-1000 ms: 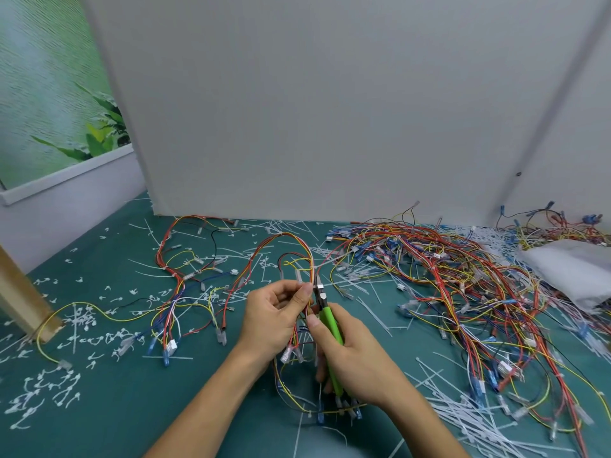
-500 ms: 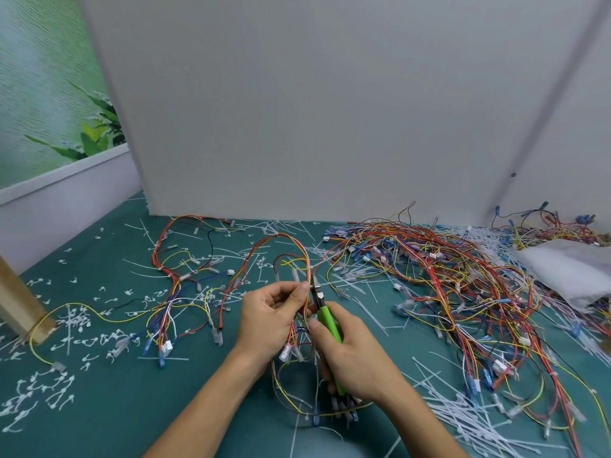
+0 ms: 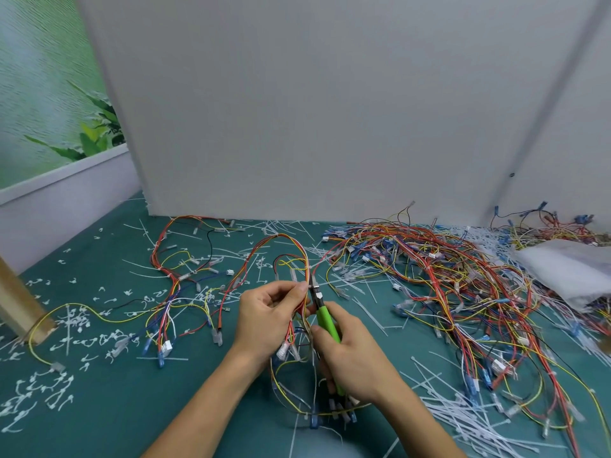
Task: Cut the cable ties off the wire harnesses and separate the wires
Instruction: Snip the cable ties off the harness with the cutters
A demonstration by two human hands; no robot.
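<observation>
Harness (image 3: pixel 299 312), pinched in left hand (image 3: pixel 264 320) above the desk's near edge; right hand (image 3: pixel 355 358) grips cutters (image 3: pixel 322 314), tips at the bundle. Cutting step: next, close blades on tie only.

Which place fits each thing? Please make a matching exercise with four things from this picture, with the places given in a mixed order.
Things:
1. green-handled cutters
2. looped harness
3. big wire pile
4. wooden post

Places:
A. gripped by the right hand
B. at the left edge
C. pinched by the left hand
D. spread over the right side

Pairs: 1-A, 2-C, 3-D, 4-B
</observation>
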